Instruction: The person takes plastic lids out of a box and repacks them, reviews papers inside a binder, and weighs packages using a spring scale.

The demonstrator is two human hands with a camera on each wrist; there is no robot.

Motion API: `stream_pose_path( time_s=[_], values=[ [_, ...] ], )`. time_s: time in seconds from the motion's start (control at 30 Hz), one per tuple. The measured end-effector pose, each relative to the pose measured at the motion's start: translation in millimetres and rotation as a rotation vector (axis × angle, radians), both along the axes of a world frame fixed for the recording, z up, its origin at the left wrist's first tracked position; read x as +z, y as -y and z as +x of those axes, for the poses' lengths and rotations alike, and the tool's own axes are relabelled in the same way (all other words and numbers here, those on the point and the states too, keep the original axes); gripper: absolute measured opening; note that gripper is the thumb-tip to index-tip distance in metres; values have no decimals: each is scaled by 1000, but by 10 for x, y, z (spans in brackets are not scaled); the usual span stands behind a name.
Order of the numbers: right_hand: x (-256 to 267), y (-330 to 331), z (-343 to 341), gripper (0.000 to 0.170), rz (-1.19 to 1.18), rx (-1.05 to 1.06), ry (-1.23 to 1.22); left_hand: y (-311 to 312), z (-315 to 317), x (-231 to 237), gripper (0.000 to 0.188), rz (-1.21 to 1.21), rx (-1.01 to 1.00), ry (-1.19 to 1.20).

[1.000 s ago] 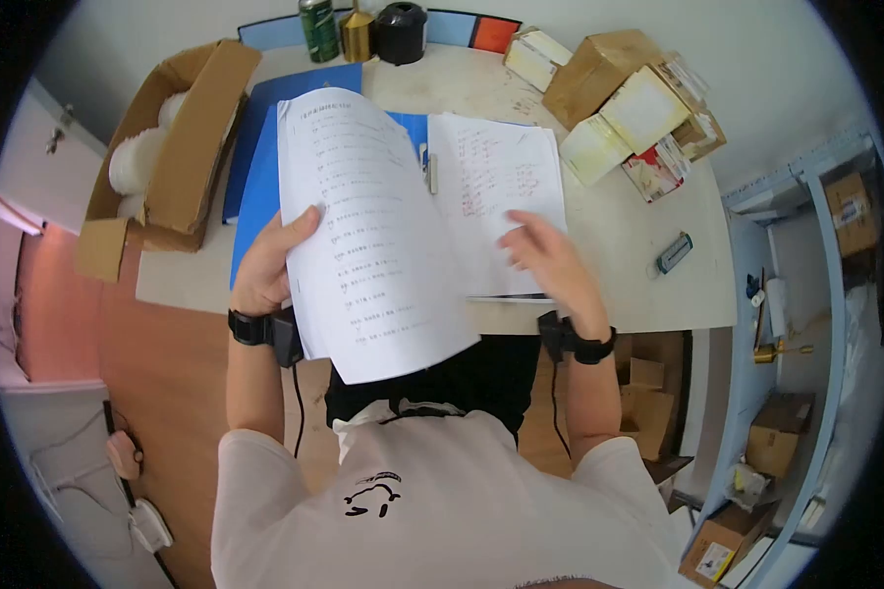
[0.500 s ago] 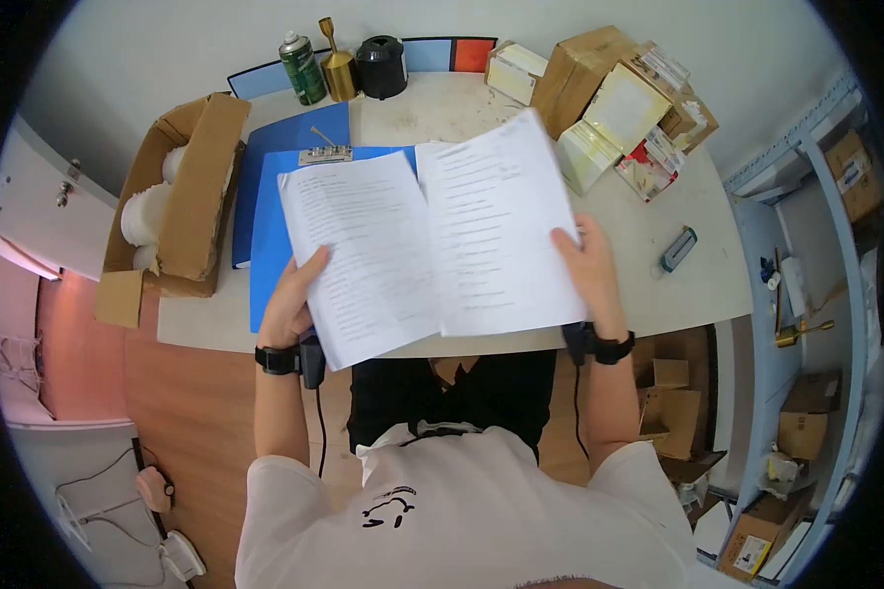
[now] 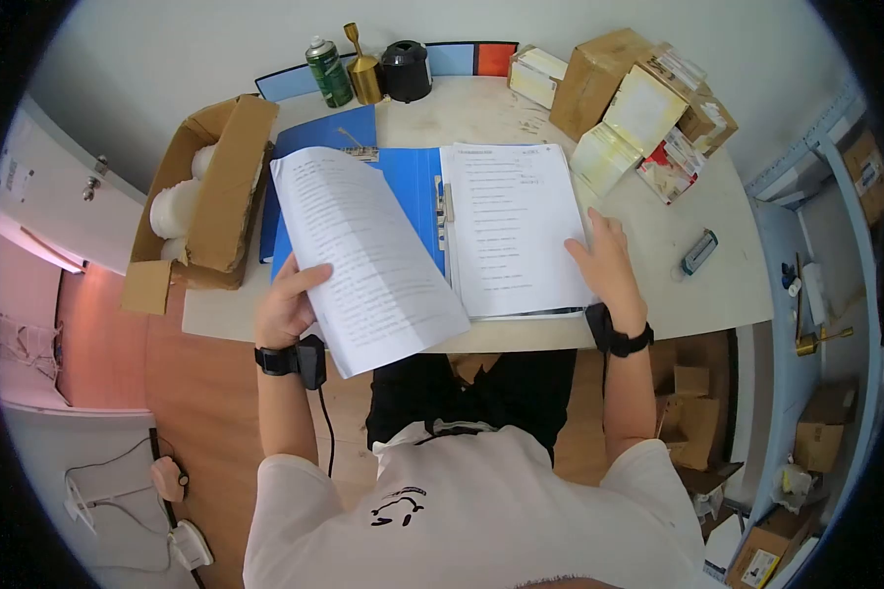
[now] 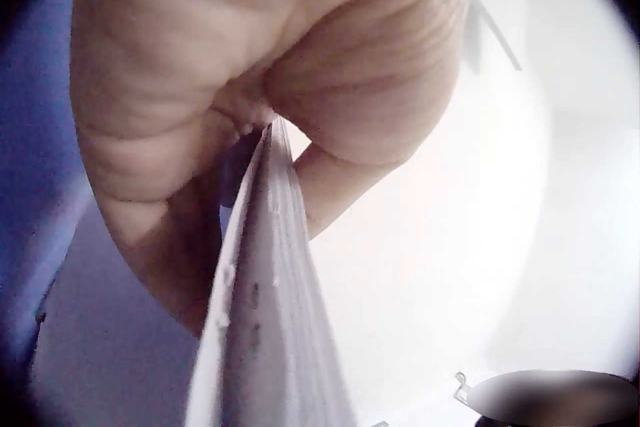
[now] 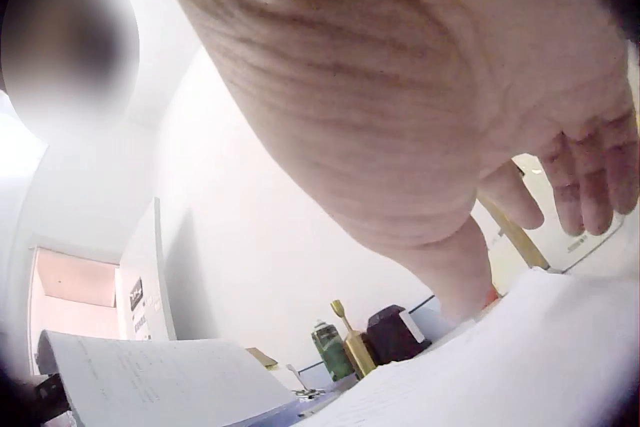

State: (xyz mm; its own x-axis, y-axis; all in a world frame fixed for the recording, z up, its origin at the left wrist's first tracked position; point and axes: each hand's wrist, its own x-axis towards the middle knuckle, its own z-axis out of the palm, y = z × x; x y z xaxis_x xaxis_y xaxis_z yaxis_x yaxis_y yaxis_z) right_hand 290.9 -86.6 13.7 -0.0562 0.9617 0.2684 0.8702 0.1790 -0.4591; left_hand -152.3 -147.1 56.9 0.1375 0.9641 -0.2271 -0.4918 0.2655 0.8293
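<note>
My left hand pinches a thick sheaf of printed pages by its left edge, thumb on top, and holds it raised and slanting. The left wrist view shows the edge of this sheaf between thumb and fingers. Beneath lies a blue folder with a metal clip. More printed sheets lie flat on the folder's right side. Fingers spread, my right hand is at the right edge of those sheets, holding nothing; in the right wrist view its palm is above white paper.
A cardboard box of white rolls stands left, beside another blue folder. At the back are a green spray can, a brass-coloured object and a black container. Several small boxes and a grey-green object are right.
Half a second ago both hands held the pages spread like an open book. The right-hand pages now lie on the folder, and my right hand has let go and shifted right.
</note>
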Motion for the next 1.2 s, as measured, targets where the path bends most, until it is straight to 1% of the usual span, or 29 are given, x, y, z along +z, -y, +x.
stream_pose_path(
  time_s=[0.07, 0.1, 0.17, 0.2, 0.27, 0.3, 0.37, 0.4, 0.47, 0.5, 0.57, 0.6, 0.67, 0.7, 0.73, 0.77, 0.8, 0.87, 0.9, 0.93, 0.97, 1.0, 1.03, 1.07, 1.13, 1.2],
  values=[
    [34, 92, -83, 62, -73, 57, -168, -22, 96, 18, 63, 29, -24, 0],
    [104, 170, -166, 62, -74, 56, -171, -35, 142, 19, 63, 59, -57, 4],
    [243, 336, -383, 63, -514, 287, -692, -90, 237, -8, 65, 72, -103, 7],
    [229, 390, -464, 63, -509, 278, -698, -128, 306, -26, 66, 94, -134, 40],
    [205, 442, -571, 61, -718, 368, -971, -199, 493, -10, 68, 120, -173, 72],
    [216, 431, -575, 61, -710, 366, -973, -228, 618, 19, 69, 138, -174, 51],
    [247, 396, -560, 56, -514, 365, -955, -285, 834, 72, 72, 161, -175, 33],
    [273, 378, -529, 56, -511, 364, -954, -319, 924, 98, 71, 167, -164, -37],
    [322, 345, -415, 52, -319, 267, -1135, -394, 1104, 126, 68, 190, -181, -189],
    [321, 339, -363, 52, -316, 266, -1132, -449, 1195, 72, 68, 192, -183, -185],
    [283, 305, -260, 51, -224, 125, -1048, -555, 1380, -64, 65, 317, -139, -319],
    [221, 282, -209, 51, -221, 126, -1043, -575, 1451, -73, 66, 342, -126, -347],
    [40, 224, -101, 49, -82, 78, -1002, -561, 1554, -35, 68, 349, -124, -300],
    [-20, 190, -53, 49, -79, 77, -999, -551, 1590, -24, 69, 352, -123, -259],
    [-76, 161, -11, 47, -66, 35, -890, -541, 1587, -64, 69, 353, -126, -256],
    [-136, 143, 34, 45, -55, -9, -783, -526, 1560, -146, 71, 324, -135, -447],
    [-217, 127, 99, 45, -54, -13, -783, -503, 1538, -228, 72, 294, -145, -640],
    [-331, 69, 194, 45, -260, 2, -527, -390, 1508, -391, 72, 265, -183, -658],
    [-281, 77, 177, 45, -258, 2, -529, -328, 1498, -433, 72, 228, -214, -672],
    [-213, 106, 157, 49, -287, -52, -379, -294, 1496, -452, 74, 201, -240, -622],
    [-174, 125, 144, 53, -317, -104, -227, -275, 1517, -461, 74, 197, -238, -621],
    [-222, 122, 145, 53, -322, -101, -223, -243, 1553, -473, 75, 168, -197, -544],
    [-299, 106, 152, 53, -281, -60, -274, -214, 1581, -483, 76, 140, -154, -466],
    [-309, 95, 144, 54, -237, -19, -325, -212, 1593, -484, 76, 137, -149, -462],
    [-316, 117, 69, 56, -252, -7, -343, -247, 1615, -457, 78, 64, -177, -227],
    [-329, 120, 36, 58, -267, 1, -367, -209, 1746, -261, 76, 51, -179, -236]
  ],
)
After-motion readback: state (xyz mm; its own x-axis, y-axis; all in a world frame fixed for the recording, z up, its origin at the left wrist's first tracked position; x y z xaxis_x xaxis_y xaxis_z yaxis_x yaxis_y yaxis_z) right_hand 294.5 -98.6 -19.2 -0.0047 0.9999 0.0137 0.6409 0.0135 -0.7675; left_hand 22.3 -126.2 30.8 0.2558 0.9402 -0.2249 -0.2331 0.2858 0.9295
